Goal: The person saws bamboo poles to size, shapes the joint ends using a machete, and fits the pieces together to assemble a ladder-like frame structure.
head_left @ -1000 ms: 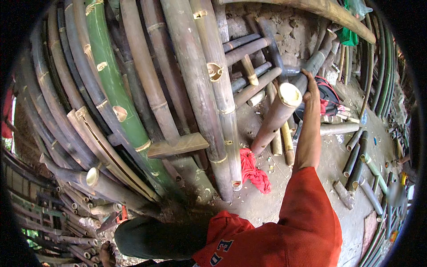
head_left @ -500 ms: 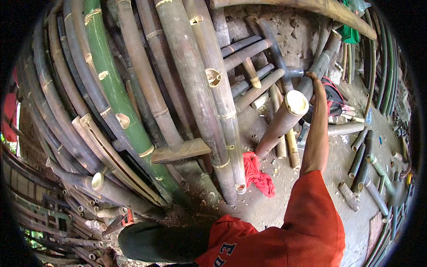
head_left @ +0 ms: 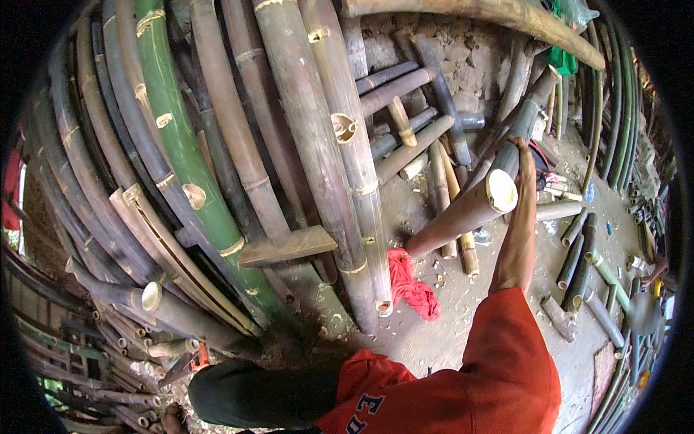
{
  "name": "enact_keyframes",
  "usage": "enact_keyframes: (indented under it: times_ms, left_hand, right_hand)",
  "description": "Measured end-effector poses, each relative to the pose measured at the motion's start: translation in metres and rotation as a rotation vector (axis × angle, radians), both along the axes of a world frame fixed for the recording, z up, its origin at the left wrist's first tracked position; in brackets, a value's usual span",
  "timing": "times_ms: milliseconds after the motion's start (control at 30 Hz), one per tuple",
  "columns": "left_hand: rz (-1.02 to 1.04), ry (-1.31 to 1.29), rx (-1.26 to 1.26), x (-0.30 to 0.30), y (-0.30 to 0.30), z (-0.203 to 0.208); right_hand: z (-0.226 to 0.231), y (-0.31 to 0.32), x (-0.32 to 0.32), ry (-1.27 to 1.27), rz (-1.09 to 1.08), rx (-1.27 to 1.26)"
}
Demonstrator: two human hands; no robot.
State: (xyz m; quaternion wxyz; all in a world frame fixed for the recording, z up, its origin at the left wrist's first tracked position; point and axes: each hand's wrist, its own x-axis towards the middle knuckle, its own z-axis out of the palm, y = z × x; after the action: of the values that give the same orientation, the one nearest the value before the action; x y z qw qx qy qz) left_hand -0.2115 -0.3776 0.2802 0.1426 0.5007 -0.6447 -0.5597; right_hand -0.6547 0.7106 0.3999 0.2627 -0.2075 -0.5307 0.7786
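A: In the head view, where's the right hand (head_left: 523, 153)?

B: Stretched toward the far right, its grip closed around a dark bamboo pole (head_left: 533, 108); the pole's underside is hidden. The left hand is out of sight, so I can't tell its state.

A: And the pole itself?

B: It slants across the far right. Its near part runs behind the pale cut end of a thick bamboo post (head_left: 459, 217) leaning over the floor (head_left: 452, 333); whether they touch, I can't tell.

A: What's around them?

B: A crumpled red cloth (head_left: 412, 286) lies by the post's foot. Farther left, long poles run side by side, including a green bamboo pole (head_left: 177, 145). Short bamboo lengths (head_left: 590, 231) lie at right.
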Motion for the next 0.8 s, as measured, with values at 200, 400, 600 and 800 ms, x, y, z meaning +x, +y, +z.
enact_keyframes:
  times_ms: [200,400,600,800]
  left_hand:
    - [-0.069,0.213,0.05,0.004,0.001,0.007]
    - [0.021,0.152,-0.026,0.026,-0.01,0.015]
    - [-0.027,0.247,-0.023,0.002,0.015,0.013]
    - [-0.003,0.331,-0.155,-0.012,0.038,0.036]
  right_hand:
    - [0.001,-0.037,0.007,0.048,-0.125,0.109]
    - [0.01,-0.099,0.048,0.078,-0.214,0.119]
    - [0.023,-0.139,0.101,0.263,-0.23,0.082]
    - [0.018,-0.252,0.129,0.455,-0.189,-0.088]
